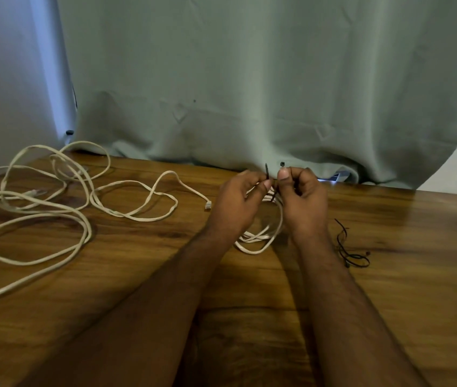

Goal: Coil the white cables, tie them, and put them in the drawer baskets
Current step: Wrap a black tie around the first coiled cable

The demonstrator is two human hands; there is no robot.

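A coiled white cable hangs between my two hands above the middle of the wooden table. A black zip tie wraps the coil's top. My left hand pinches the tie's pointed tail, which sticks up. My right hand pinches the tie's head end. Loose white cables sprawl tangled over the table's left part, one with its plug lying just left of my left hand.
A few spare black zip ties lie on the table right of my right forearm. A grey-green curtain hangs along the table's far edge. Something bright shows under its hem. No drawer or basket is in view.
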